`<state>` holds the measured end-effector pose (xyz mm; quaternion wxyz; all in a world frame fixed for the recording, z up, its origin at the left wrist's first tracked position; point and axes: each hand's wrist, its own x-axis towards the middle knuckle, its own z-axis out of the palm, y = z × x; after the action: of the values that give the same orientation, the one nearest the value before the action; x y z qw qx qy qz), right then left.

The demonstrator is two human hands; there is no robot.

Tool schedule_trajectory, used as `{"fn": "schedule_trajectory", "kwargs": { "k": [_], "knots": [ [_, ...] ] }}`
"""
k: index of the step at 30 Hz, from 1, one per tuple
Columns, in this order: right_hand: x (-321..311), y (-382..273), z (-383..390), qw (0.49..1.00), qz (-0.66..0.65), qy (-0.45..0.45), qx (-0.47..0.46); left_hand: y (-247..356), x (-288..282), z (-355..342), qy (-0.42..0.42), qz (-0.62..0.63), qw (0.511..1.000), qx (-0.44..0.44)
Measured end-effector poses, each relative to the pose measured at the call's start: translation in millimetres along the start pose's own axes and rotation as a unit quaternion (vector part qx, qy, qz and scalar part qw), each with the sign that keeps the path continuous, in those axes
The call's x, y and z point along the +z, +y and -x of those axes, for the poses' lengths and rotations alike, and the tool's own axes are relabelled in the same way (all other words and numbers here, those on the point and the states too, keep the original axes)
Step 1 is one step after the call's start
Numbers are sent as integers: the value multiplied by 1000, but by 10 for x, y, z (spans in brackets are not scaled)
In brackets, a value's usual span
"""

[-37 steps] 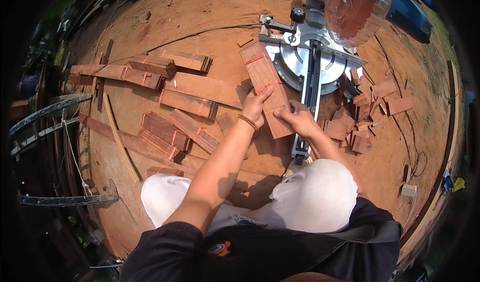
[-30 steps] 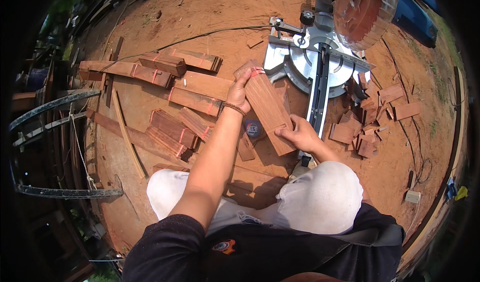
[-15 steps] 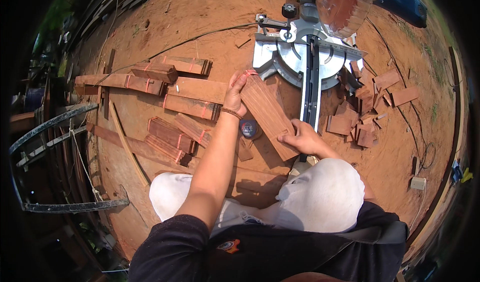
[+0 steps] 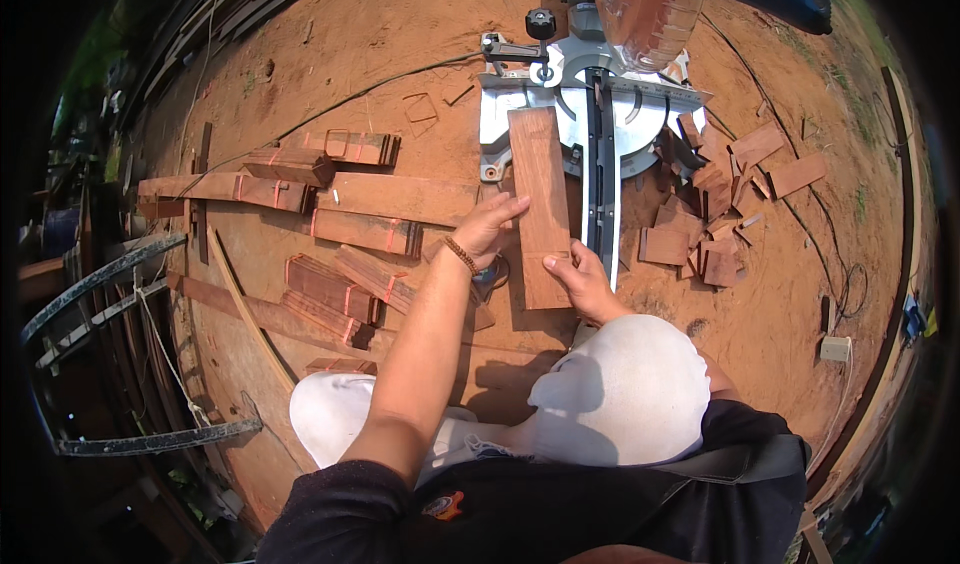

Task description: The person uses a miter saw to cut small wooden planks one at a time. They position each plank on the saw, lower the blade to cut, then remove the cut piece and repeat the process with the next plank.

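A reddish-brown wooden board (image 4: 538, 189) is held upright in front of me, its far end over the near left of a miter saw's base. My left hand (image 4: 488, 230) grips its left edge near the middle, with the thumb on the face and the fingers partly hidden. My right hand (image 4: 585, 282) holds its lower right edge, thumb across the front. Whether it is one board or several stacked is hard to tell. The miter saw (image 4: 565, 94) stands just beyond, its toothed blade (image 4: 650, 14) raised behind a clear guard.
Bundles of boards tied with red bands (image 4: 365, 232) lie to the left. Offcuts (image 4: 705, 194) are piled right of the saw. A thin loop (image 4: 420, 107) shows against the dirt at far left of the saw. A dark cable (image 4: 385, 82) runs leftward from the saw.
The board has turned more upright and moved toward the saw. My left hand has slid down from its far end. The red band there is gone, and a thin loop now shows left of the saw.
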<state>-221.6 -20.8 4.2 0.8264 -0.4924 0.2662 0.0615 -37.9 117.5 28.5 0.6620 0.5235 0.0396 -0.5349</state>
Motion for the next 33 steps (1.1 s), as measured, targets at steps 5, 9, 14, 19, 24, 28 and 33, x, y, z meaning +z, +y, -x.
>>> {"fn": "schedule_trajectory", "kwargs": {
  "k": [5,9,14,19,24,28,33],
  "knots": [
    [35,-98,-111,999,19,-42,21,-148,235,-5,6,-4,999,44],
    [-411,-626,-444,999,27,-2,-22,233,99,-30,-30,-127,990,46],
    [-853,-1317,-829,994,0,0,-107,692,107,-119,-64,-399,915,-9],
    [-922,-1204,-799,994,8,13,-109,931,18,-250,-121,-489,861,-75],
    [-1078,-894,-844,980,-134,111,-96,1167,-591,-236,-97,-359,921,-113],
    [-1039,-902,-1008,959,-196,180,-101,1025,-915,-442,43,-108,993,-11],
    [-978,-1177,-1314,973,-88,210,-39,798,-938,-990,179,6,981,77]
  ]
}}
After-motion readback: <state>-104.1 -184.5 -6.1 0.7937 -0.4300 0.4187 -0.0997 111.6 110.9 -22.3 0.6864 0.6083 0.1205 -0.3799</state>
